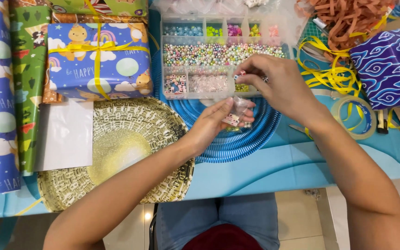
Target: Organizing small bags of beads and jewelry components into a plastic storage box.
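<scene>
My left hand holds a small clear plastic bag with a few beads in it, above a blue ribbed round mat. Just above it, my right hand pinches a small bead between its fingertips, over the front row of a clear compartment box filled with pastel pearls, letter beads and coloured beads.
A blue gift box tied with yellow ribbon lies at the upper left beside rolled wrapping paper. A gold glitter woven tray lies at the front left. A tape roll, yellow ribbon and a dark blue patterned parcel are on the right.
</scene>
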